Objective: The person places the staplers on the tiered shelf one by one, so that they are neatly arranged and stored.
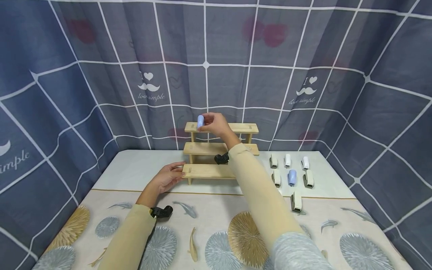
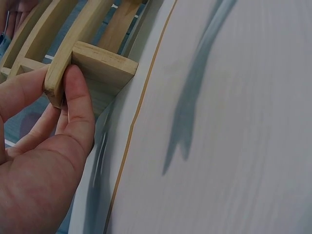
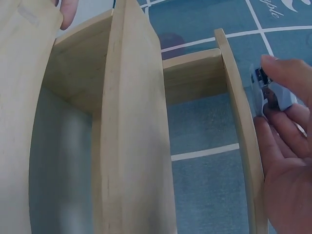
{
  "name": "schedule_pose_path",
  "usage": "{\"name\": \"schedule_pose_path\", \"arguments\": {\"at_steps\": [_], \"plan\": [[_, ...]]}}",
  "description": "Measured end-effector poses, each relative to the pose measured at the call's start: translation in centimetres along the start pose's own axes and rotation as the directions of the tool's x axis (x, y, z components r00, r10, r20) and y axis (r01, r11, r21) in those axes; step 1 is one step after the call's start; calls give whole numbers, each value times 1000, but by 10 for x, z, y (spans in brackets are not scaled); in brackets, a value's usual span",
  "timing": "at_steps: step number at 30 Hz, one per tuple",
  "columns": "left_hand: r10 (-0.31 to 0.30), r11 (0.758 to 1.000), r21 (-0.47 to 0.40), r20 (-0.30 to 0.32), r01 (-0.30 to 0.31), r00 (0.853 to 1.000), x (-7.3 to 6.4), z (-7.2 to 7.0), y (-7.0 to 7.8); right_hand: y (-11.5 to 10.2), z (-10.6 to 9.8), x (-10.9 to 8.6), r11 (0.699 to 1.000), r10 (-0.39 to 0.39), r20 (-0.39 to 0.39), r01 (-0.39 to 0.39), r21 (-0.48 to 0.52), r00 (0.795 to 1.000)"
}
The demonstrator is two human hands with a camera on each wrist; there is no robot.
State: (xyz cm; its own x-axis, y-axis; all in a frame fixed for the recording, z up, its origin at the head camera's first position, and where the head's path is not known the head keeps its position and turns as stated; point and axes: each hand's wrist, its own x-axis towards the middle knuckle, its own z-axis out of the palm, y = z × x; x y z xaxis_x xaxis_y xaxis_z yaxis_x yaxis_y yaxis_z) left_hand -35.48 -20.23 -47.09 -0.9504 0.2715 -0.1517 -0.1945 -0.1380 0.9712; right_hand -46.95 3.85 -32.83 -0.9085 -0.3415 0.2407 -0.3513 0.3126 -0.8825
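A light-blue mini stapler [image 1: 200,122] is pinched between the thumb and fingers of my right hand [image 1: 216,124], at the left part of the top step. In the right wrist view the stapler [image 3: 279,96] shows its dark metal inside, just beyond the top board's edge. Whether it touches the board I cannot tell. The three-step wooden rack [image 1: 209,171] stands on the white part of the table. My left hand [image 1: 166,178] grips the left end of its lowest board; in the left wrist view the board end [image 2: 57,80] lies between thumb and fingers.
Several cream and white mini staplers [image 1: 308,179] stand to the right of the rack, with one blue stapler [image 1: 291,177] among them. A checked curtain [image 1: 229,86] hangs close behind the rack. A patterned cloth [image 1: 189,243] covers the table's front.
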Motion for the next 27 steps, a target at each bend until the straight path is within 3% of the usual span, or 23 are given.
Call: {"name": "schedule_pose_path", "arguments": {"at_steps": [27], "plan": [[3,1000,-4,-2,-3,1000,1,0,-1,-4,4,8,994,70,2,-69,-89,998]]}}
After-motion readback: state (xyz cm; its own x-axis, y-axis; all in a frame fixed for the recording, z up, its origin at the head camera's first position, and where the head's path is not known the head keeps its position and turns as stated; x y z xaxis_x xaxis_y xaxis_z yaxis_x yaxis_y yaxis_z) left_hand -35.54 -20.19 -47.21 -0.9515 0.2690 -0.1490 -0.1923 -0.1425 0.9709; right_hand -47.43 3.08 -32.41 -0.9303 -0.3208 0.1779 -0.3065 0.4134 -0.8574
